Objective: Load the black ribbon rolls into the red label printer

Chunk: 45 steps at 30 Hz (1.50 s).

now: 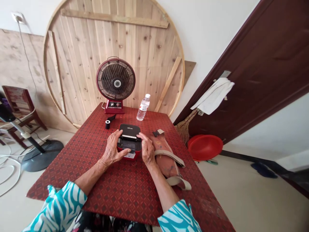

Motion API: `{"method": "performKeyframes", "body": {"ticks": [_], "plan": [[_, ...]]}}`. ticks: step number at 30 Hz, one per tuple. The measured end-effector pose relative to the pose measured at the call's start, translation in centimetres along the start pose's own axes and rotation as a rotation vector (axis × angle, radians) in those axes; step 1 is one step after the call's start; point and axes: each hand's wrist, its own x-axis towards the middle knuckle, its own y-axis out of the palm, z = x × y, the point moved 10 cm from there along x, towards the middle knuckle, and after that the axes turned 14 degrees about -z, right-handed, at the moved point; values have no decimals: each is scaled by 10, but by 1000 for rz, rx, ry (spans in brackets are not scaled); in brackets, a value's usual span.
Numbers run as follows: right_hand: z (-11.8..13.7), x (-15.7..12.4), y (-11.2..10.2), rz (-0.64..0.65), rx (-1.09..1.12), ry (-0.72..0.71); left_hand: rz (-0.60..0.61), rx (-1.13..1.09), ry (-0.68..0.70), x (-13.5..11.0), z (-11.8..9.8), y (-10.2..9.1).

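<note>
Red-patterned table (pixel 116 193) bears an open-lidded black-and-red device (pixel 129 129), perhaps a label printer, near its middle; left hand (pixel 111 147) and right hand (pixel 147 148) grasp the device's sides, and even, gentle pressure should keep it steady.

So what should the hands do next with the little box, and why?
Maybe the right hand should gently ease the lid down while the left hand steadies the box. The lid looks open, with the inside showing, and both hands are at its sides. I can't tell what's inside, so a quick look first seems wise.
</note>
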Motion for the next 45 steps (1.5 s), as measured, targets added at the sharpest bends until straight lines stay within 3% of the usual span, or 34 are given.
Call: {"method": "performKeyframes", "body": {"ticks": [4,17,21,26,31,38,45], "plan": [[2,-4,1,23,-23,-35,55,30,-8,1,4,4],[4,-5,3,30,-38,-31,50,18,16,-4,3,3],[26,-6,-1,1,-83,-80,37,-34,42,-7,1,1],[61,-22,7,93,-98,-241,37,-55,27,-7,3,1],[61,-28,4,55,-142,-252,21,-59,46,-5,-1,-2],[67,-37,17,144,-168,-322,42,-56,57,-2,-5,-3],[73,-23,-4,-53,-240,-388,39,-22,46,-1,3,-2]]}}
